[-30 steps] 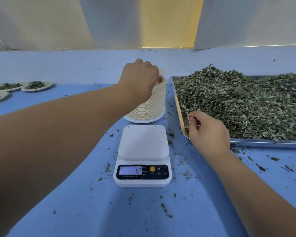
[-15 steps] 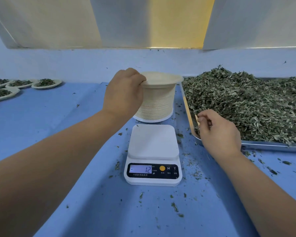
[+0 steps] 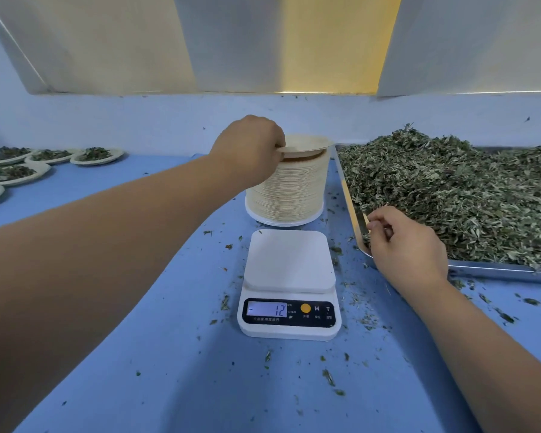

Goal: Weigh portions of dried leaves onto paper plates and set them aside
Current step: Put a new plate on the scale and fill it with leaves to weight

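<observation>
A tall stack of paper plates [image 3: 289, 192] stands behind the white scale [image 3: 289, 284]. My left hand [image 3: 247, 148] pinches the top paper plate [image 3: 306, 145] at its left rim, and that plate is tilted up off the stack. The scale's platform is bare and its display reads -12. A metal tray [image 3: 494, 270] on the right holds a heap of dried leaves [image 3: 450, 195]. My right hand [image 3: 403, 245] rests at the tray's near left corner, fingers curled and pinching some leaves.
Several paper plates with leaf portions [image 3: 96, 155] lie at the far left on the blue table [image 3: 138, 339]. Leaf crumbs are scattered around the scale. A pale wall runs behind the table.
My left hand has shifted on the stack and lifted the top plate's left edge. The right hand stayed at the tray corner. The view has moved slightly.
</observation>
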### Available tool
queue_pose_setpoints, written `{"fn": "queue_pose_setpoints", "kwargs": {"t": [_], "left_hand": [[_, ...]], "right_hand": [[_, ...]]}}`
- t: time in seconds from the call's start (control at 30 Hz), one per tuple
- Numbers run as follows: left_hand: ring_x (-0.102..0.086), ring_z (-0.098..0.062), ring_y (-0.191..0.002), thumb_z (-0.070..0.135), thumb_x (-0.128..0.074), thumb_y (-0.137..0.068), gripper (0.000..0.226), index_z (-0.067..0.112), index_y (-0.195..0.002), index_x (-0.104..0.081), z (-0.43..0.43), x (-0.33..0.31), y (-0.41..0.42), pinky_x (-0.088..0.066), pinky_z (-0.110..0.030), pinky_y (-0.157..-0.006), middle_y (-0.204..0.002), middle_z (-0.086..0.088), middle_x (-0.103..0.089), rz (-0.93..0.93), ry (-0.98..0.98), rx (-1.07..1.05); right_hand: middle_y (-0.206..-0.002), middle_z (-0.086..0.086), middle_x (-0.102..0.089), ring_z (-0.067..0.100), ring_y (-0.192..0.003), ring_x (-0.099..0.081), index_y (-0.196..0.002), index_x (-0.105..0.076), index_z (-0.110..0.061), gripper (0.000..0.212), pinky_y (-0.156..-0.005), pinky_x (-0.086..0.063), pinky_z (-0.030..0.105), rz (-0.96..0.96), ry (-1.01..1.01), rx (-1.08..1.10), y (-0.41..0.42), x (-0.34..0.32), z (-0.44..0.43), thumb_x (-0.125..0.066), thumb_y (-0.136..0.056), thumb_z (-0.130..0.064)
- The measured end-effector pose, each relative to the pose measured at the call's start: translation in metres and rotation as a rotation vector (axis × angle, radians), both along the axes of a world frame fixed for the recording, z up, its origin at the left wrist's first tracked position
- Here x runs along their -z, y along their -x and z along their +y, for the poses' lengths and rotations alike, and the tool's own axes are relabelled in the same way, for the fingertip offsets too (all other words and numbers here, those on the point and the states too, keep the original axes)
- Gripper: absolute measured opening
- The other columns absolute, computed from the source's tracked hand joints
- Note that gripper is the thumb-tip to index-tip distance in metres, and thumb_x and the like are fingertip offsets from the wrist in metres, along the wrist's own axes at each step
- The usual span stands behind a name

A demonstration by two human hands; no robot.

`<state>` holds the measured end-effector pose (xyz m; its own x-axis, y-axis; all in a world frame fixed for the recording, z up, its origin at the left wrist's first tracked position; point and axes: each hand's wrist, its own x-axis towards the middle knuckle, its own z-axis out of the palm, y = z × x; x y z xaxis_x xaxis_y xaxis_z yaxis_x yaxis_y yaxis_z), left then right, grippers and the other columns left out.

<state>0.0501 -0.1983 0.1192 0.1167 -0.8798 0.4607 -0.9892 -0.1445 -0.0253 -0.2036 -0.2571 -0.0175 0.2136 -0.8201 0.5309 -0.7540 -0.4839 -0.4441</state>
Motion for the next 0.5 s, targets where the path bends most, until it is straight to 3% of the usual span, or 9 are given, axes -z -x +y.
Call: {"fn": "queue_pose_setpoints", "kwargs": {"t": [0.1, 0.23, 0.3, 0.4, 0.5], "left_hand": [[-0.064, -0.026, -0.093, 0.036, -0.063, -0.097, 0.024, 0.017, -0.098, -0.076, -0.004, -0.002, 0.001, -0.053, -0.037, -0.078, -0.094, -0.003, -0.072, 0.073, -0.096, 0.035], [-0.051, -0.021, -0.067, 0.042, -0.059, -0.1, 0.04, 0.019, -0.067, -0.063, -0.007, -0.007, -0.001, -0.043, -0.032, -0.068, -0.063, 0.002, -0.055, 0.181, -0.157, 0.069], [-0.05, -0.015, -0.065, 0.041, -0.061, -0.1, 0.034, 0.027, -0.069, -0.067, -0.008, -0.01, -0.001, -0.042, -0.028, -0.068, -0.059, 0.009, -0.053, 0.244, -0.167, 0.067], [-0.059, -0.012, -0.088, 0.039, -0.067, -0.097, 0.02, 0.024, -0.101, -0.08, -0.011, -0.013, 0.001, -0.04, -0.023, -0.07, -0.082, 0.015, -0.066, 0.349, -0.175, 0.067], [-0.059, -0.014, -0.109, 0.035, -0.078, -0.089, 0.021, 0.021, -0.104, -0.081, -0.015, -0.016, 0.0, -0.05, -0.029, -0.088, -0.109, 0.008, -0.071, 0.547, -0.149, 0.034]], "right_hand": [[-0.068, -0.014, -0.061, 0.015, -0.059, -0.058, -0.102, -0.06, -0.037, 0.011, -0.058, -0.053, 0.033, 0.006, 0.01, -0.002, 0.0, 0.001, -0.001, -0.049, -0.101, -0.034], [-0.065, -0.015, -0.06, 0.016, -0.06, -0.057, -0.1, -0.059, -0.037, 0.01, -0.059, -0.052, 0.033, 0.005, 0.024, -0.004, -0.001, 0.003, -0.002, -0.05, -0.1, -0.034], [-0.065, -0.015, -0.06, 0.017, -0.06, -0.058, -0.099, -0.059, -0.036, 0.01, -0.06, -0.052, 0.033, 0.0, 0.031, -0.004, -0.001, 0.003, -0.003, -0.05, -0.099, -0.033], [-0.065, -0.014, -0.06, 0.018, -0.059, -0.058, -0.099, -0.059, -0.036, 0.009, -0.06, -0.052, 0.034, 0.001, 0.031, -0.005, -0.001, 0.004, -0.003, -0.05, -0.099, -0.034], [-0.065, -0.014, -0.06, 0.016, -0.059, -0.057, -0.098, -0.059, -0.035, 0.01, -0.058, -0.05, 0.031, 0.015, 0.026, 0.002, 0.0, 0.005, -0.005, -0.049, -0.099, -0.033]]}}
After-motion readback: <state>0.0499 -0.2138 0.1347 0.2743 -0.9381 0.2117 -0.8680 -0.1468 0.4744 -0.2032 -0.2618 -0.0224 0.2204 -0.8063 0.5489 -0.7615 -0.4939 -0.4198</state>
